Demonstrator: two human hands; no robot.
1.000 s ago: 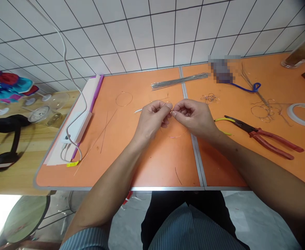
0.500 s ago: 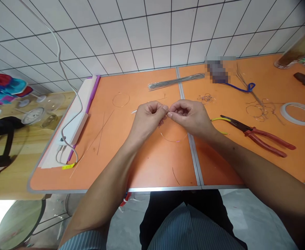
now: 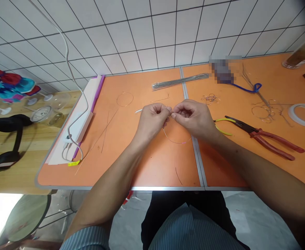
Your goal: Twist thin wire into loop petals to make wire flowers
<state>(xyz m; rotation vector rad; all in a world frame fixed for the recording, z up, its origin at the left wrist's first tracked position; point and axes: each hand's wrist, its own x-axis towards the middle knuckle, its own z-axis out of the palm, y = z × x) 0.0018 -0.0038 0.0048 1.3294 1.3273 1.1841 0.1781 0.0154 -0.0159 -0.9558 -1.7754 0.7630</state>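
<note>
Wire hoop pinched at the top by both hands, mid-counter.

From my remote seat: the left hand (image 3: 152,119) and right hand (image 3: 192,118) meet, fingers (image 3: 168,110) clamped on the thin wire hoop (image 3: 174,141). It sits on the orange counter (image 3: 165,166) side between them, its arc bulging toward the near side, widest left to right. A straight wire end (image 3: 138,111) pokes left; red-handled pliers (image 3: 274,143) lie off to the right.

Shirt (image 3: 191,229): blue-grey, fine stripes, long sleeves. Left sleeve (image 3: 87,239) same stripe, rolled or cuffed near the forearm. Black trousers (image 3: 160,211) below the shirt. Left hand (image 3: 152,121) and right hand (image 3: 194,118) bare, forearms bare too.
</note>
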